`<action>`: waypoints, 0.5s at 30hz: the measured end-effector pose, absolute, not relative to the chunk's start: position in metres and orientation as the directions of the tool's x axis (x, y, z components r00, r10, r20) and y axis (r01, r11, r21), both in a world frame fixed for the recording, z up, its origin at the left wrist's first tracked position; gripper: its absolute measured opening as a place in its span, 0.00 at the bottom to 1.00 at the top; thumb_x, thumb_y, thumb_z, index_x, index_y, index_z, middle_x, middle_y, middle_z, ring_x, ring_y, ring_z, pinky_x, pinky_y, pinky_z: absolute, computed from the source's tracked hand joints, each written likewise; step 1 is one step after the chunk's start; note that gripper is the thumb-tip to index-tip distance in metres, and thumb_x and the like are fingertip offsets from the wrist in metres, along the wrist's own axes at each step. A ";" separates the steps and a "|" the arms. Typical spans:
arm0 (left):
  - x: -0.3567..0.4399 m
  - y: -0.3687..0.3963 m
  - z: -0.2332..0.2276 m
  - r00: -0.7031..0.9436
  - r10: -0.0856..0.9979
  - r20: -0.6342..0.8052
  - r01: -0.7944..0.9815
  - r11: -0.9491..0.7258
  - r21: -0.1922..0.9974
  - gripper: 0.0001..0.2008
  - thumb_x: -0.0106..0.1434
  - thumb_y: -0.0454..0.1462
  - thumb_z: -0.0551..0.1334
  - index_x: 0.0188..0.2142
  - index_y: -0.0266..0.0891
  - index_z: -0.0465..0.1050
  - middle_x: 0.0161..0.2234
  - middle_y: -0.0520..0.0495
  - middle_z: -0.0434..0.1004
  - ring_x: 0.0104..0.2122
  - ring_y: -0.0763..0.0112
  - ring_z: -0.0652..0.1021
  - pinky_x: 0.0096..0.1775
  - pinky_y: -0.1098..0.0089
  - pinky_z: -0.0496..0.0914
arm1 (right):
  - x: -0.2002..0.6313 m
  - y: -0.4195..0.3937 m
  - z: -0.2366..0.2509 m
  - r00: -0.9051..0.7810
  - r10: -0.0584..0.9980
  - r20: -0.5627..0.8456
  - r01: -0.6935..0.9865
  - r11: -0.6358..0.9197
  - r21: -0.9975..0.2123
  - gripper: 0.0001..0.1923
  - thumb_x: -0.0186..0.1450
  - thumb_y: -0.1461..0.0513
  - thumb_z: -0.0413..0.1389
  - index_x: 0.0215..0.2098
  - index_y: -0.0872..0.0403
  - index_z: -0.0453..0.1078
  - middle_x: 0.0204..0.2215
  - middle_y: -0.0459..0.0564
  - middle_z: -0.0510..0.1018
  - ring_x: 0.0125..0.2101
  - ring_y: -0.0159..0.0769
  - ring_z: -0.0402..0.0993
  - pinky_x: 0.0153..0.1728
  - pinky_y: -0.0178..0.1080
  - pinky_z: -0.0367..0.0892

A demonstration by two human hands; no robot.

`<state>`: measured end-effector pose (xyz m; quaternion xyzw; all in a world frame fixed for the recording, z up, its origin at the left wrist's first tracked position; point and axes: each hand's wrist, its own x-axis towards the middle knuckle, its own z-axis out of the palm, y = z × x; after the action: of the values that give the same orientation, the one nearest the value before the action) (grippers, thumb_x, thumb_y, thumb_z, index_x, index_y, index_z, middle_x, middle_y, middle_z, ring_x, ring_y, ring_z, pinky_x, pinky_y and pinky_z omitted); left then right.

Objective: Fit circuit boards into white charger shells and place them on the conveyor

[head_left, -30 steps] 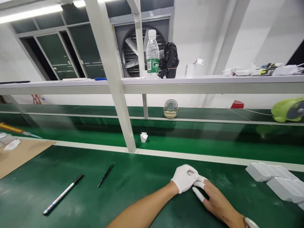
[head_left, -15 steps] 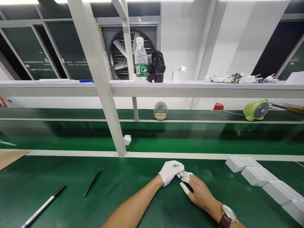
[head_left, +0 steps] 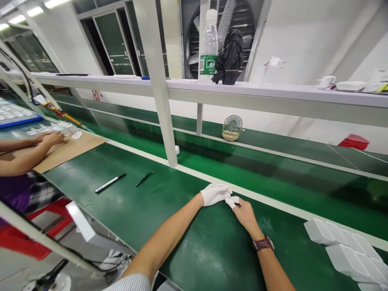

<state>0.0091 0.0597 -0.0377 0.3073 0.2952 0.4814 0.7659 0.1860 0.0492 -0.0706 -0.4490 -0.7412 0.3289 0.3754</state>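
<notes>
My left hand (head_left: 215, 195) wears a white glove and rests low over the green work surface (head_left: 182, 234), its fingers drawn together. Against its fingertips lies my right hand (head_left: 245, 212), closed in a pinch, with white covers on some fingers and a watch (head_left: 263, 244) on the wrist. Whatever is between the fingertips, if anything, is hidden. To the left lie black tweezers (head_left: 144, 178) and a silver-and-black pen (head_left: 110, 182), both apart from my hands. Several white box-shaped pieces (head_left: 348, 258) stand in rows at the right.
A white post (head_left: 163, 117) rises beyond the table and meets a shelf (head_left: 273, 95) bearing a water bottle (head_left: 208, 48). Behind the post stands a small fan (head_left: 233, 128). At the far left, another person's hands (head_left: 51, 139) rest over brown cardboard (head_left: 75, 149).
The view has swung left, bringing the other person and the table's near edge into sight. My right hand's fingers have closed in against my left fingertips.
</notes>
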 end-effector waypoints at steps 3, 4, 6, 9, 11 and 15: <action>0.011 0.059 -0.036 0.371 0.913 -0.170 -0.577 0.370 0.728 0.17 0.54 0.40 0.74 0.37 0.27 0.78 0.36 0.37 0.79 0.33 0.68 0.78 0.42 0.66 0.68 | 0.194 0.050 -0.071 -0.296 0.938 0.182 0.395 0.294 -0.870 0.19 0.63 0.51 0.52 0.36 0.56 0.78 0.28 0.50 0.82 0.22 0.37 0.73 0.26 0.37 0.68; 0.011 0.058 -0.035 0.372 0.912 -0.174 -0.581 0.375 0.722 0.16 0.55 0.39 0.74 0.37 0.27 0.78 0.36 0.36 0.79 0.34 0.68 0.78 0.43 0.65 0.68 | 0.195 0.051 -0.072 -0.289 0.944 0.160 0.391 0.269 -0.880 0.19 0.62 0.51 0.52 0.37 0.56 0.79 0.27 0.50 0.82 0.22 0.37 0.73 0.25 0.37 0.68; 0.012 0.058 -0.036 0.370 0.912 -0.180 -0.588 0.380 0.714 0.16 0.55 0.38 0.74 0.37 0.27 0.78 0.36 0.36 0.80 0.35 0.66 0.78 0.44 0.65 0.68 | 0.196 0.051 -0.073 -0.277 0.954 0.119 0.390 0.224 -0.893 0.20 0.60 0.51 0.53 0.38 0.56 0.79 0.26 0.50 0.81 0.22 0.37 0.73 0.24 0.37 0.67; 0.013 0.058 -0.038 0.365 0.912 -0.187 -0.596 0.384 0.705 0.15 0.55 0.38 0.74 0.37 0.27 0.78 0.36 0.36 0.80 0.36 0.66 0.79 0.45 0.64 0.69 | 0.197 0.052 -0.073 -0.262 0.963 0.065 0.402 0.171 -0.899 0.20 0.59 0.51 0.55 0.39 0.57 0.79 0.21 0.48 0.79 0.20 0.37 0.71 0.21 0.36 0.63; 0.014 0.059 -0.040 0.361 0.913 -0.190 -0.600 0.383 0.702 0.15 0.56 0.37 0.73 0.37 0.27 0.78 0.35 0.36 0.80 0.35 0.65 0.79 0.46 0.64 0.69 | 0.197 0.052 -0.071 -0.253 0.966 0.045 0.411 0.150 -0.899 0.20 0.58 0.51 0.55 0.38 0.57 0.79 0.18 0.47 0.77 0.19 0.37 0.70 0.21 0.35 0.62; 0.014 0.060 -0.045 0.350 0.917 -0.194 -0.606 0.379 0.699 0.13 0.58 0.37 0.72 0.37 0.26 0.77 0.34 0.37 0.80 0.35 0.66 0.79 0.46 0.63 0.69 | 0.196 0.049 -0.064 -0.240 0.969 0.050 0.410 0.148 -0.900 0.18 0.55 0.53 0.55 0.33 0.55 0.80 0.17 0.46 0.76 0.19 0.37 0.70 0.21 0.35 0.62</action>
<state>0.0142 0.0598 -0.0448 0.2656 0.2922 0.4898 0.7773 0.1960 0.0491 -0.0644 -0.5111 -0.6749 0.4057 0.3445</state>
